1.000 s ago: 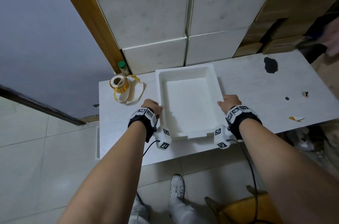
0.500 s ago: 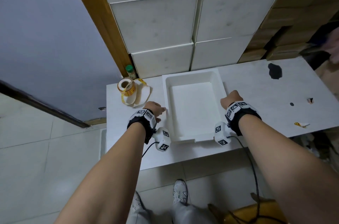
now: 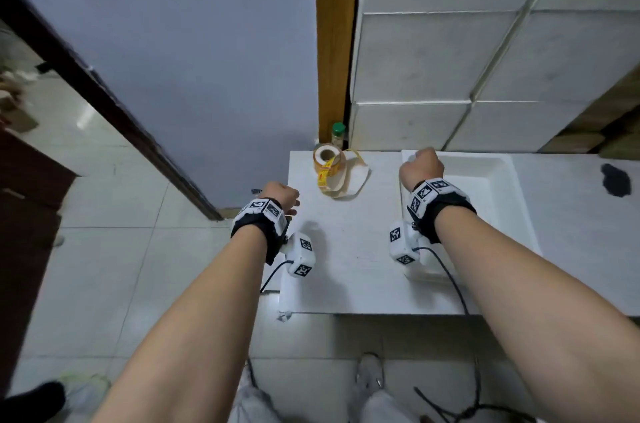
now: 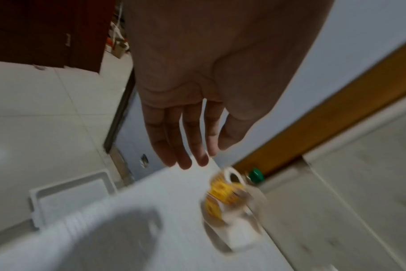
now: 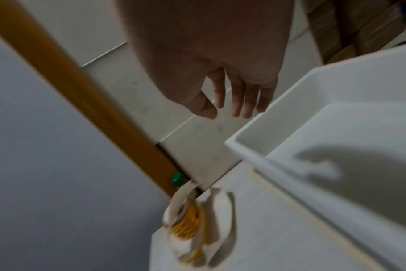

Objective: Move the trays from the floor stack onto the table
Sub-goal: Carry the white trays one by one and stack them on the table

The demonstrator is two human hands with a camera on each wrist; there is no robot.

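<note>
a: what's the room like?

b: pale tiled floor (image 3: pixel 114 249), a blue-grey wall (image 3: pixel 207 58) with a wooden post (image 3: pixel 334 41) beside it, and big white blocks (image 3: pixel 433 58) stacked behind the worktop (image 3: pixel 349 249). the worktop is white and matt, with a dark blot (image 3: pixel 615 180) far right.

a: and the trays?

b: one tray (image 3: pixel 491 187) sits on the worktop, against the blocks. another tray (image 4: pixel 65 194) lies on the floor, just beside the worktop's left end.

a: your hands?

b: my left hand (image 4: pixel 192 113) hangs over the worktop's left edge, fingers loose and straight, holding nothing. my right hand (image 5: pixel 223 86) is over the tray's left back corner, fingers relaxed, empty.

a: anything else?

b: a tape roll (image 3: pixel 327 164) near the back edge, and a green-capped bottle (image 3: pixel 338 135) just behind it by the post.
</note>
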